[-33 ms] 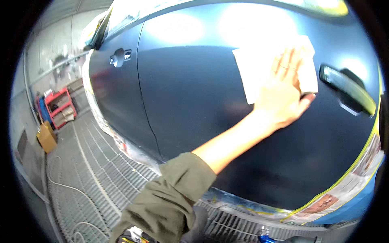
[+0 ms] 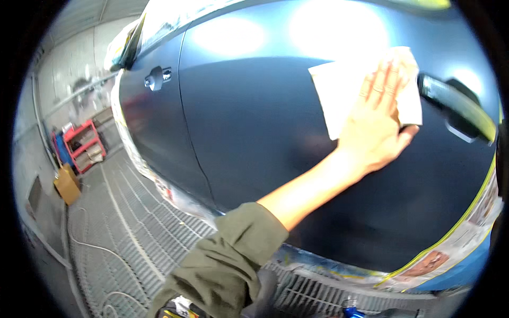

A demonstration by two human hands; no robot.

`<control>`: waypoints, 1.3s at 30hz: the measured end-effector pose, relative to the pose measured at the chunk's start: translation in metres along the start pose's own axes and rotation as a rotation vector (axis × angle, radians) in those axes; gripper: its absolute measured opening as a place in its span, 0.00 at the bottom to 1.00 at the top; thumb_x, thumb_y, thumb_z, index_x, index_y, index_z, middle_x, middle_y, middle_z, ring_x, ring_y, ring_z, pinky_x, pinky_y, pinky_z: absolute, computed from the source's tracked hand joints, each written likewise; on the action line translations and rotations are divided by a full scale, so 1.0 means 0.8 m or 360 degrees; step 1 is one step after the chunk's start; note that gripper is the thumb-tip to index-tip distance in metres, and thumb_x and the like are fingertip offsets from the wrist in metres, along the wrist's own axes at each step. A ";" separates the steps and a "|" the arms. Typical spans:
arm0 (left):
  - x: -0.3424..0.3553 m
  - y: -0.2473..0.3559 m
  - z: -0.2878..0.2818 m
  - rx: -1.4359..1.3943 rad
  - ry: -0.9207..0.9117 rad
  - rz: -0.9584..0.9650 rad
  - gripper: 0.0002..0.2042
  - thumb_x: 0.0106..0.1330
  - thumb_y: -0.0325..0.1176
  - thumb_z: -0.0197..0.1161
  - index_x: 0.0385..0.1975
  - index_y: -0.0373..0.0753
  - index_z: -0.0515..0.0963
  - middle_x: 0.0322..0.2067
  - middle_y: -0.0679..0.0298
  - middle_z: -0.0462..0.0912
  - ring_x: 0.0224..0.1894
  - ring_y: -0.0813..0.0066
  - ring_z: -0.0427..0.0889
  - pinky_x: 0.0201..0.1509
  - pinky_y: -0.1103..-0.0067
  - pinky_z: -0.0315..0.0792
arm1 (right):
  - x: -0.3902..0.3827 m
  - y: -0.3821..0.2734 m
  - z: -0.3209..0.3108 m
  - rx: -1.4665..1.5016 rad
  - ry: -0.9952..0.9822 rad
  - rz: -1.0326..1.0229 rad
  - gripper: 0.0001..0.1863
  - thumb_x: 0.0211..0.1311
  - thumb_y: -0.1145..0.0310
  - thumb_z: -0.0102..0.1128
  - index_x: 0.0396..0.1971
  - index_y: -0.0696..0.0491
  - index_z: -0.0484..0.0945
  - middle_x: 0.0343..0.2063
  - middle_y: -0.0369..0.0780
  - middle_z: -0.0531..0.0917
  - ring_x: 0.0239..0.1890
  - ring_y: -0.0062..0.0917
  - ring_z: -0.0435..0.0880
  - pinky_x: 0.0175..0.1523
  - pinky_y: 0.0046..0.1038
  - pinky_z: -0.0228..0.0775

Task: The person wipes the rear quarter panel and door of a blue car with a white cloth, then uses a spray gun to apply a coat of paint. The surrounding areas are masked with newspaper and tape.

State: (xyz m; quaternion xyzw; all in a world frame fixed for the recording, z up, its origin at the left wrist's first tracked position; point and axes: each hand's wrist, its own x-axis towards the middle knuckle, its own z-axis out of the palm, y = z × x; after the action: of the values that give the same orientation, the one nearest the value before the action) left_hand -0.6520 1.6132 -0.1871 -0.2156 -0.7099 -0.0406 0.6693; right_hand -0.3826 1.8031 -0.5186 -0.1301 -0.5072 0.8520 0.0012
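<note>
My left hand (image 2: 371, 127) lies flat on a white wiping cloth (image 2: 331, 100), fingers stretched out and pressing it to the dark, matte car door (image 2: 254, 138). The thumb reaches past the cloth's lower edge. Just right of the cloth is a door handle (image 2: 458, 108), part glossy dark and part yellowish. Another handle piece (image 2: 157, 78) sits on the door panel further left, beyond the vertical seam. My right hand is out of view.
Masking paper with yellow tape (image 2: 440, 259) borders the door's lower right. A grated floor (image 2: 138, 212) runs alongside, with a pale hose (image 2: 101, 245) on it. A red shelf cart (image 2: 85, 146) and a cardboard box (image 2: 67, 184) stand by the wall. A blue object (image 2: 352, 311) shows at the bottom edge.
The whole view has shifted slightly. My left hand and the cloth stay flat against the door, with little or no visible movement over it.
</note>
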 end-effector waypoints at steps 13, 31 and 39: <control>-0.254 0.085 0.017 -0.0442 -0.0560 0.0831 0.27 0.66 0.26 0.37 0.67 0.34 0.58 0.70 0.59 0.55 0.73 0.71 0.53 0.76 0.74 0.46 | -0.027 -0.002 -0.028 -0.0181 0.0032 0.0072 0.18 0.71 0.57 0.49 0.45 0.56 0.79 0.38 0.37 0.83 0.37 0.22 0.78 0.43 0.23 0.69; -0.263 -0.283 -0.232 0.0144 -0.0153 -0.0750 0.35 0.59 0.44 0.63 0.64 0.33 0.63 0.70 0.52 0.53 0.74 0.56 0.45 0.75 0.62 0.39 | -0.093 -0.038 0.190 -0.0589 -0.0466 0.0133 0.16 0.66 0.62 0.54 0.40 0.62 0.78 0.31 0.42 0.82 0.32 0.25 0.79 0.39 0.23 0.70; -0.104 -0.378 -0.277 0.0062 -0.0132 -0.1047 0.31 0.61 0.40 0.61 0.63 0.32 0.64 0.67 0.48 0.59 0.72 0.50 0.51 0.73 0.57 0.45 | -0.190 -0.167 0.330 -0.0697 -0.0352 0.0326 0.14 0.66 0.59 0.55 0.38 0.56 0.77 0.34 0.40 0.81 0.32 0.24 0.79 0.39 0.24 0.72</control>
State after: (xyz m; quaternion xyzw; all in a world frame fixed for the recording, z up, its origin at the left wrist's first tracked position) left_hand -0.5531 1.2418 -0.1755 0.0367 -0.7688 -0.2321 0.5948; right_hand -0.3121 1.6194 -0.2503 -0.0840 -0.6606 0.7268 -0.1686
